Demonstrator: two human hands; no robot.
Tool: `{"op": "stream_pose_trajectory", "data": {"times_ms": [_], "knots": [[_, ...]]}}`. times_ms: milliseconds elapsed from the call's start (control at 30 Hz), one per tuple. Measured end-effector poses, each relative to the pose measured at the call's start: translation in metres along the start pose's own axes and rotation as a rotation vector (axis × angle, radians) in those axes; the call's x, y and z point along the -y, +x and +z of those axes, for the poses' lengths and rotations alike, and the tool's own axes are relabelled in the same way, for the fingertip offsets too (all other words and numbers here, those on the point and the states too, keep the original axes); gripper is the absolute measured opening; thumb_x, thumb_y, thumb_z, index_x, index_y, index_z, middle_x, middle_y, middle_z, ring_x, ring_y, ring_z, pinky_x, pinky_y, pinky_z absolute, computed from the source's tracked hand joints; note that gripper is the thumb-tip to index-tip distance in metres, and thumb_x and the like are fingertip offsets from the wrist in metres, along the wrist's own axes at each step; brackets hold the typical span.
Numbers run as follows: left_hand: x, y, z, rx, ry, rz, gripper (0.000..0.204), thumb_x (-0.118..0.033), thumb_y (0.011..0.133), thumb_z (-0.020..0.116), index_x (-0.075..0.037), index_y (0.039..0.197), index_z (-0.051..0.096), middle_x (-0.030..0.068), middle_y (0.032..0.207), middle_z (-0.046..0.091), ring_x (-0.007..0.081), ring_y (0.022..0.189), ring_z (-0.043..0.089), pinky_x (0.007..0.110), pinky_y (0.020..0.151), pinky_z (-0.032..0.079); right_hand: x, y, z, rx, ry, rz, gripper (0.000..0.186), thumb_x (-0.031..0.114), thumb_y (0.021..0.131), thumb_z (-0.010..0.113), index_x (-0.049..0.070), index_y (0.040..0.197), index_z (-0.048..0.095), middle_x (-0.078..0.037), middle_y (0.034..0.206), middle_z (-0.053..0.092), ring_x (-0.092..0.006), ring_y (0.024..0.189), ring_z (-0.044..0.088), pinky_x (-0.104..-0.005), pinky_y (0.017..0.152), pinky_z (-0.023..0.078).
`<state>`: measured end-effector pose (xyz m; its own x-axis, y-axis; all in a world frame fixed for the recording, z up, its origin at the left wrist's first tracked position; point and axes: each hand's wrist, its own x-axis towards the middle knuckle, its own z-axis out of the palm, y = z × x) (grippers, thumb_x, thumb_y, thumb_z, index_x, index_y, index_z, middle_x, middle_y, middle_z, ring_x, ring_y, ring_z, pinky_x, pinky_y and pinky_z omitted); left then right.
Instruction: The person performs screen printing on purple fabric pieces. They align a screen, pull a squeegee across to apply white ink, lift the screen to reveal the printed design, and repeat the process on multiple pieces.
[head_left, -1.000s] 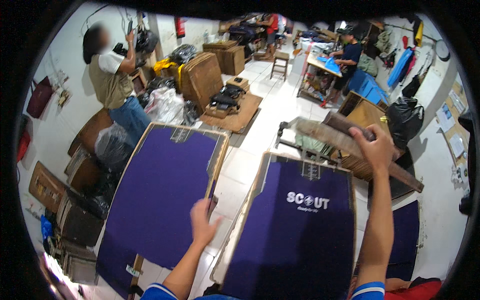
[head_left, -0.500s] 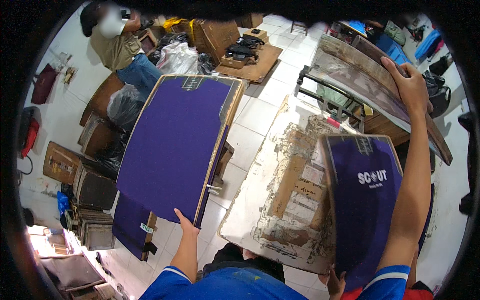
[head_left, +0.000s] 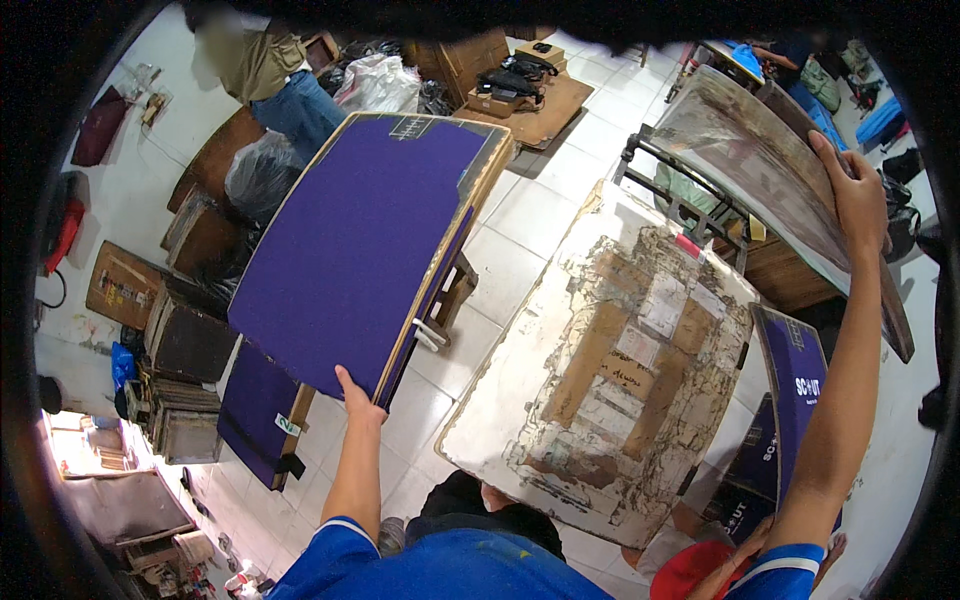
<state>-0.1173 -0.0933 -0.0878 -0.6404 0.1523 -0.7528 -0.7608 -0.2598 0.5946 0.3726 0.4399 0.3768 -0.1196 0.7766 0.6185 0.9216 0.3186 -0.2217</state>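
- White floor tiles [head_left: 535,215] ran between the two work surfaces, with stacked dark boards [head_left: 185,360] along the left wall.
- Change: the printed purple panel [head_left: 785,350] had left the scuffed white tabletop [head_left: 520,365] within the last second and stood just beyond its right edge, near a co-worker in red [head_left: 690,570] (whose hold on it I could not make out).
- That left the tabletop, patched with tape and paper, uncovered beneath the raised screen frame [head_left: 725,125], so nothing printed lay under it.
- Left hand [head_left: 362,398]: it had come to the near edge of the plain purple board [head_left: 350,240], thumb on top; the other fingers were hidden below, so firmness could not be told.
- Right hand [head_left: 855,190]: the arm reached far forward and right, fingers closed over the screen frame's upper edge beside a dark wooden bar [head_left: 785,105]; whether the bar was gripped too was unclear.
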Motion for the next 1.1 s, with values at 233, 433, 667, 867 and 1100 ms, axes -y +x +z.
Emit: {"op": "stream_pose_trajectory", "data": {"times_ms": [233, 433, 667, 867, 1100], "knots": [[0.002, 0.005, 0.022, -0.131, 0.002, 0.063, 0.115, -0.080, 0.084, 0.074, 0.002, 0.159, 0.042, 0.0152, 0.159, 0.052, 0.0348, 0.139, 0.057, 0.046, 0.118, 0.046, -0.009, 0.003, 0.005, 0.024, -0.078, -0.011, 0.085, 0.092, 0.079, 0.064, 0.009, 0.083, 0.076, -0.004, 0.070, 0.062, -0.0176, 0.068, 0.059, -0.0335, 0.069, 0.044], [0.001, 0.008, 0.002, -0.233, 0.035, 0.072, 0.126, -0.084, 0.078, 0.075, 0.008, 0.157, 0.040, 0.0178, 0.159, 0.051, 0.0366, 0.137, 0.058, 0.048, 0.118, 0.046, -0.003, -0.010, 0.002, 0.049, -0.081, 0.017, 0.082, 0.091, 0.080, 0.065, 0.010, 0.085, 0.077, -0.003, 0.074, 0.064, -0.0183, 0.071, 0.060, -0.0345, 0.072, 0.046], [0.061, 0.012, -0.022, -0.310, 0.035, 0.165, 0.118, -0.081, 0.084, 0.072, 0.017, 0.146, 0.049, 0.0195, 0.146, 0.062, 0.0331, 0.126, 0.065, 0.041, 0.110, 0.053, 0.003, -0.019, 0.000, 0.054, -0.072, 0.026, 0.083, 0.090, 0.080, 0.065, 0.009, 0.088, 0.078, -0.005, 0.076, 0.066, -0.0199, 0.075, 0.063, -0.0364, 0.074, 0.048], [0.050, 0.016, -0.023, -0.193, 0.022, 0.074, 0.125, -0.086, 0.081, 0.070, 0.010, 0.155, 0.040, 0.0197, 0.155, 0.054, 0.0341, 0.133, 0.061, 0.043, 0.112, 0.053, -0.004, -0.018, 0.007, -0.025, -0.020, -0.035, 0.083, 0.090, 0.081, 0.066, 0.008, 0.085, 0.076, -0.005, 0.072, 0.060, -0.0187, 0.071, 0.059, -0.0334, 0.072, 0.046], [0.003, 0.001, -0.059, 0.152, 0.074, -0.076, 0.113, -0.078, 0.091, 0.066, -0.001, 0.165, 0.029, 0.0201, 0.165, 0.043, 0.0401, 0.145, 0.050, 0.053, 0.120, 0.044, -0.019, -0.005, 0.016, -0.039, -0.090, -0.040, 0.080, 0.090, 0.082, 0.065, 0.010, 0.081, 0.075, -0.001, 0.067, 0.052, -0.0157, 0.067, 0.055, -0.0312, 0.066, 0.041]]}}
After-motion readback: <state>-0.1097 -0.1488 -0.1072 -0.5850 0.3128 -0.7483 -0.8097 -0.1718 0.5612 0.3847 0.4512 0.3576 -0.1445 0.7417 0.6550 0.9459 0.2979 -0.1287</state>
